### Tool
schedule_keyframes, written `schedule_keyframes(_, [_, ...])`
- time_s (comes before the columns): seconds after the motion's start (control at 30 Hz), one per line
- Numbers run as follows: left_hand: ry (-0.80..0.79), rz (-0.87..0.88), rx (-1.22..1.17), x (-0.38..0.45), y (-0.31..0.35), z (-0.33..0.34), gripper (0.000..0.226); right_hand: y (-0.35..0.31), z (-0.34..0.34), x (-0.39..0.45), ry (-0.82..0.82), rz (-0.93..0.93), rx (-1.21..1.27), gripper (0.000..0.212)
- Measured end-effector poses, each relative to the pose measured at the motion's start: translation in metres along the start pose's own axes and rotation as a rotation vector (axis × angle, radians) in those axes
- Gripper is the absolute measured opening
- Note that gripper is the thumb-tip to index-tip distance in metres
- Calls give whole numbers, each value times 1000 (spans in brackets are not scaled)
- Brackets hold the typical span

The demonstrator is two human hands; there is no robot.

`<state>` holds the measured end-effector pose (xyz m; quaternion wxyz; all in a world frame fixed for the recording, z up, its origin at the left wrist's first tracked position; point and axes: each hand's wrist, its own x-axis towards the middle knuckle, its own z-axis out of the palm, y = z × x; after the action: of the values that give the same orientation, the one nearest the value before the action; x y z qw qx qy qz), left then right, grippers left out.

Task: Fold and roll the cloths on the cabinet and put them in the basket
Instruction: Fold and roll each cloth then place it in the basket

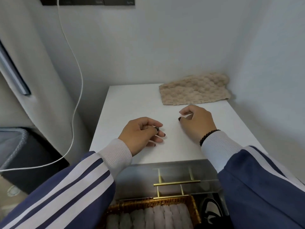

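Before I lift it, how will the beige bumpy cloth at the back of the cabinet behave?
The beige bumpy-textured cloth lies flat with wavy edges, so it will probably droop limply. Its thick, puffy weave suggests it is light and grippy, unlikely to slide on the white cabinet top.

Wicker basket cut off by bottom edge; rolled cloths inside only partly seen. Cabinet's near right corner hidden under right sleeve. Right hand's fingertips curled under, unseen. Dark bin cropped at left edge.

Plain white walls meeting in a corner, white cable hanging left, dark wall panel above.
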<state>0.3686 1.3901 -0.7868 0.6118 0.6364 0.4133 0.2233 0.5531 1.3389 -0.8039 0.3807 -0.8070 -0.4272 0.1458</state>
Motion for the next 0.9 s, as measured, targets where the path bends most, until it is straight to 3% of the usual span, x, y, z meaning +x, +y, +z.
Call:
schedule_keyframes(0.2, [19,0,-29,35,7,1,22,-1,21,32,70,-109,-346,50])
schedule_keyframes(0.33, [19,-4,-21,50,10,-5,24,-4,28,48,27,-204,-404,60])
schedule_keyframes(0.5, [42,16,-4,64,13,-19,23,-2,35,61,-153,-207,-693,50])
schedule_keyframes(0.67, [70,15,-24,76,13,-23,22,-11,41,60,47,-430,-918,23])
schedule_keyframes(0.73, [80,12,-29,80,12,-20,23,-14,40,57,115,-485,-837,30])
schedule_keyframes(0.8, [105,20,-33,82,10,-18,25,-17,34,54,71,-430,-702,23])
schedule_keyframes(0.9, [152,61,22,86,9,-16,44,-21,18,50,-86,-247,-199,14])
